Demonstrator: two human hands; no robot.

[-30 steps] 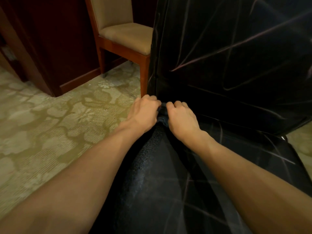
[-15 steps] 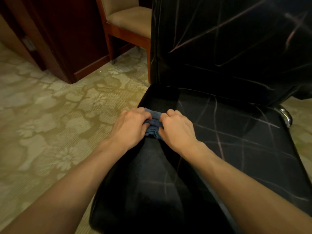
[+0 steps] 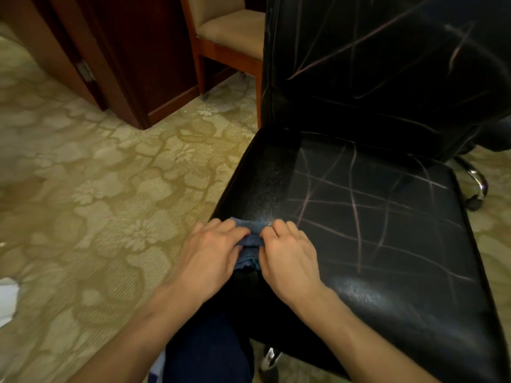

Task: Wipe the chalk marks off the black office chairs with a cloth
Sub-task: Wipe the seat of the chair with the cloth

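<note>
Both hands have dragged the cloth point(image 3: 250, 241) from the seat's back crease to its front-left edge. Left hand point(image 3: 210, 250) and right hand point(image 3: 289, 254) press it between curled fingers. Seat point(image 3: 387, 244) behind them looks clean; chalk marks point(image 3: 354, 200) remain rightward and on the backrest point(image 3: 373, 64).

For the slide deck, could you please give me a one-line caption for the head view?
Both hands, left hand and right hand, press a blue cloth on the chalk-marked black office chair seat.
</note>
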